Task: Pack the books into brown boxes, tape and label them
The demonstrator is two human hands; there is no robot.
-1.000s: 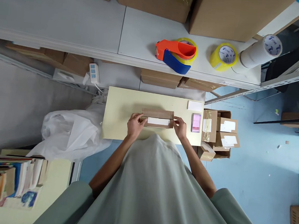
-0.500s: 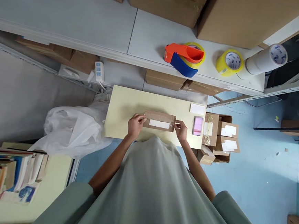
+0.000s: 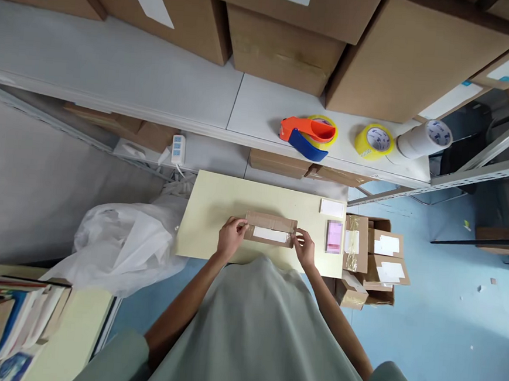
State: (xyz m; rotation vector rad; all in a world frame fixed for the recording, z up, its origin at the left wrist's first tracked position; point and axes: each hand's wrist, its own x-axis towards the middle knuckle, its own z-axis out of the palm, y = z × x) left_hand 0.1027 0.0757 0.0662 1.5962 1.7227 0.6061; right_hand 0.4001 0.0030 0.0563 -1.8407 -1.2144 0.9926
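A small flat cardboard box (image 3: 272, 221) with a white label along its near side lies on the cream table (image 3: 218, 202). My left hand (image 3: 230, 238) grips the box's left end, thumb and fingers pinched at the edge. At the opposite end my right hand (image 3: 305, 250) pinches the right edge in the same way, where a bit of shiny clear tape shows. Right of my right hand lie a pink, blurred-out rectangular item (image 3: 333, 236) and a stack of white labels or a white packet (image 3: 331, 208).
On the shelf (image 3: 259, 126) beyond the table sit an orange and blue tape dispenser (image 3: 307, 137), a yellow tape roll (image 3: 373, 141) and white rolls (image 3: 423, 139), before large cartons (image 3: 283, 49). Boxes (image 3: 385, 245) fill the right side; a white plastic bag (image 3: 118, 238) bulges at left.
My view has tipped upward, so the table and shelf sit lower in the picture and more cartons show. Both hands stay on the box's ends; the box looks unmoved on the table.
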